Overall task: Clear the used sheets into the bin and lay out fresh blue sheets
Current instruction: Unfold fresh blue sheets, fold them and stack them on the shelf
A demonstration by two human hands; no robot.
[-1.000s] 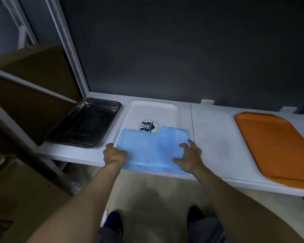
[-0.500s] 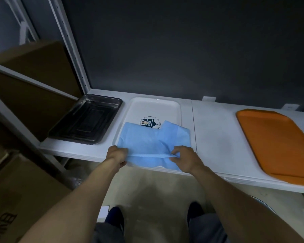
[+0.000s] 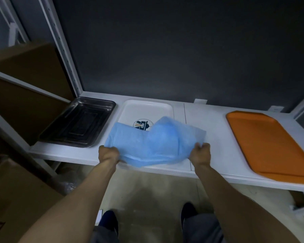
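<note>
A light blue sheet (image 3: 153, 142) hangs partly unfolded over the near half of a white tray (image 3: 146, 109) with a round logo. My left hand (image 3: 107, 153) grips the sheet's near left corner. My right hand (image 3: 200, 153) grips its near right corner. The sheet billows up in the middle and its far right edge lies past the tray's side onto the white shelf (image 3: 205, 123). No bin is in view.
A steel tray (image 3: 79, 123) sits left of the white one. An orange tray (image 3: 270, 144) lies at the shelf's right end. Cardboard boxes (image 3: 16, 190) stand at the left, beyond a white shelf post (image 3: 60, 44). My feet are on the floor below.
Both hands have pulled apart along the shelf's front edge, spreading the blue sheet wider. The sheet has lifted and puffed up in the middle; earlier it lay flatter and folded on the tray.
</note>
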